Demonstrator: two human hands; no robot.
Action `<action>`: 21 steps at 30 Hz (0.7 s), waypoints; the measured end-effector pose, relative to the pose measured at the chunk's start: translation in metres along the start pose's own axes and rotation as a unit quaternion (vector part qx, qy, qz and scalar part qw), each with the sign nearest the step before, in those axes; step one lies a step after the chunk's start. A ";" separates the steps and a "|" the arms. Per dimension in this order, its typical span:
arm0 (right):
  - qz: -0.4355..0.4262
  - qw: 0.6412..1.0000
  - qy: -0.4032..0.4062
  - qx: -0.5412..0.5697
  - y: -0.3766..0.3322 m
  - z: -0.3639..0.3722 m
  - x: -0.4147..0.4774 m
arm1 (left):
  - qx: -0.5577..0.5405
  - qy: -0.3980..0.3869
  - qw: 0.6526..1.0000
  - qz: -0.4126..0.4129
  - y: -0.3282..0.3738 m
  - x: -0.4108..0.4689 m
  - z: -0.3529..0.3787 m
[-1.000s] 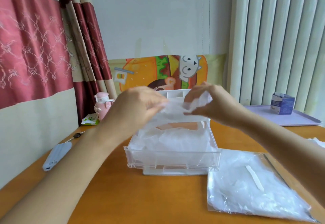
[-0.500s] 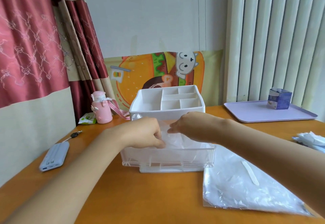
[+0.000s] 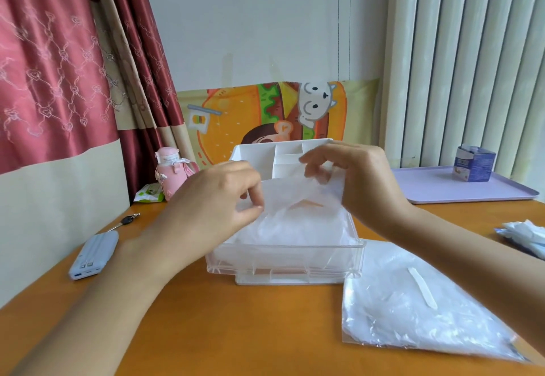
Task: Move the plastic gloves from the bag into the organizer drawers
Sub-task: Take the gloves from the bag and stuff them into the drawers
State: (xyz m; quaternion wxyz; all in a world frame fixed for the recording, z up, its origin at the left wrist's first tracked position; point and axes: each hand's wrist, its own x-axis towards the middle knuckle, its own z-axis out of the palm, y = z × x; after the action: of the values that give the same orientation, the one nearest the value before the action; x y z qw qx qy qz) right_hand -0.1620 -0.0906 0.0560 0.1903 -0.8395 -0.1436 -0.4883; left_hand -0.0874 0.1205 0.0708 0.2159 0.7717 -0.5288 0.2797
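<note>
A white organizer with top compartments stands at the middle of the orange table. Its clear drawer is pulled out towards me and filled with crumpled thin plastic gloves. My left hand pinches the left edge of a translucent glove sheet held just above the drawer. My right hand pinches the same sheet at its upper right. The clear plastic bag, holding more gloves, lies flat on the table to the right of the drawer.
A grey power bank and a key lie at the left. A pink bottle stands behind them by the curtain. A purple tray with a blue box sits back right. White packets lie at the right edge.
Half a second ago both hands pressed gloves down into the drawer. Now they have risen and hold a glove sheet spread above it.
</note>
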 end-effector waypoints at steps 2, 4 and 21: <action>-0.071 0.997 -0.022 -0.014 0.001 -0.004 -0.007 | 0.018 0.015 0.998 0.061 0.006 -0.012 0.000; -0.137 0.985 -0.077 -0.074 0.006 -0.005 -0.012 | 0.034 -0.019 0.995 0.089 0.008 -0.018 0.006; -0.028 0.889 -0.394 -0.229 0.009 0.015 0.004 | -0.243 -0.301 0.903 -0.184 0.006 0.024 0.017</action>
State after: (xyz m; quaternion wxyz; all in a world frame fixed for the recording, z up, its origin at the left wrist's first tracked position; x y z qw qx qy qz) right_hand -0.1449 -0.0913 0.0515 -0.0935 -0.9789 -0.1139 -0.1416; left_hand -0.0827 0.0910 0.0744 0.2751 0.8264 -0.4684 -0.1481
